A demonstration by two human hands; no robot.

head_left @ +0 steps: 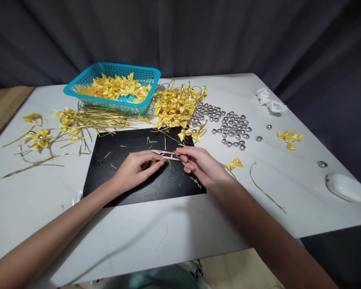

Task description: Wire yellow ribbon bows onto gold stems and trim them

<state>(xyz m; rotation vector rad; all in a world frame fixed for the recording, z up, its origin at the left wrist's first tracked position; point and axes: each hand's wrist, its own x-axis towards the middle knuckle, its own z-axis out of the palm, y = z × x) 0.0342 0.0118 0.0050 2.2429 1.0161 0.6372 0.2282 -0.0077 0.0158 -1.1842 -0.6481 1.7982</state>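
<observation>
Pink-handled thread snips lie across the gap between my hands, low over a black mat. Their pointed metal blade reaches left over the fingers of my left hand. My right hand is closed with thumb and fingers on the snips' right end. My left thumb and fingers are pinched together just under the blades; what they hold is too small to make out. Short gold wire scraps lie on the mat around both hands. Beyond my right hand sit yellow ribbon bows with wire tails.
A blue basket of yellow bows stands at the back left, behind a bundle of gold wires. A bow pile and silver heart-shaped beads lie to its right. Crumpled tissue and a white mouse-shaped object are farther right.
</observation>
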